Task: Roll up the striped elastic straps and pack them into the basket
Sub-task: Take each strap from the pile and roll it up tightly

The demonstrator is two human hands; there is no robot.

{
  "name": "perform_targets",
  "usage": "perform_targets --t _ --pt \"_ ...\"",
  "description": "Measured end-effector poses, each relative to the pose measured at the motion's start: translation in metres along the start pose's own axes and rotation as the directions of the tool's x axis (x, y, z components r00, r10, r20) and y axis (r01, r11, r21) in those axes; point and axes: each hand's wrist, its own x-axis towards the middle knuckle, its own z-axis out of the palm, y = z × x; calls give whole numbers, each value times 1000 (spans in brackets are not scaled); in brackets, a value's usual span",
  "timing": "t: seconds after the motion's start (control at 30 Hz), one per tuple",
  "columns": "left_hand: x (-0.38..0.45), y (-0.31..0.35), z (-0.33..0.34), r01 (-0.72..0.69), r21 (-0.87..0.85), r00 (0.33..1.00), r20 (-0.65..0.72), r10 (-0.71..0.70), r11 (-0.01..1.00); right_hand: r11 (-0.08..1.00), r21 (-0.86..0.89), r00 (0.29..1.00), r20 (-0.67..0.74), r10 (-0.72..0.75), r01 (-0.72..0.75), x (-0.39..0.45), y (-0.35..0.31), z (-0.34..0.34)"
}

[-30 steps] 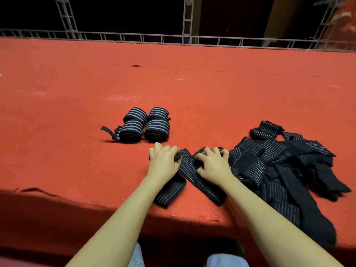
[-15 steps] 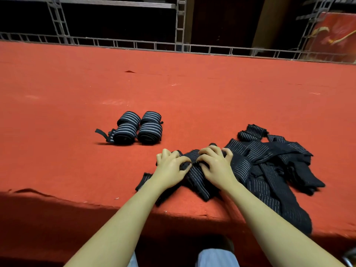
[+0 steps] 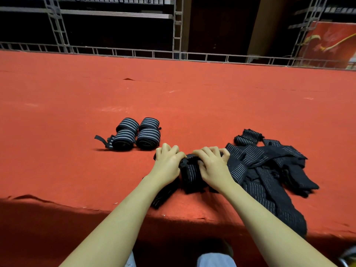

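Your hands meet on a half-rolled striped strap (image 3: 189,171) near the front edge of the red surface (image 3: 192,105). Your left hand (image 3: 167,164) and right hand (image 3: 213,166) both curl their fingers over the roll, gripping it from either side. The roll's long axis runs roughly from 9 to 3 o'clock, its loose tail trailing toward 7 o'clock. At 3 o'clock lies a pile of unrolled straps (image 3: 269,170). At 10 o'clock, well apart, stand four finished rolls (image 3: 137,133), ends facing you.
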Motion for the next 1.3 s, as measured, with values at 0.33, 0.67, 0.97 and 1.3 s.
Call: perform_targets --t 0.33,0.67,0.97,1.3 --pt "11 4 -10 79 38 997 -10 -79 996 995 27 992 -88 -89 92 7 -5 0" --pt "24 -12 -27 102 -87 989 -100 -111 991 995 91 969 -242 56 -35 22 0 -14" --pt "32 8 -51 -74 -197 973 -229 27 978 953 303 976 -198 90 -26 48 -3 -34" --pt "29 2 -52 149 -193 940 -278 -200 970 809 487 944 189 269 -328 37 11 -27"
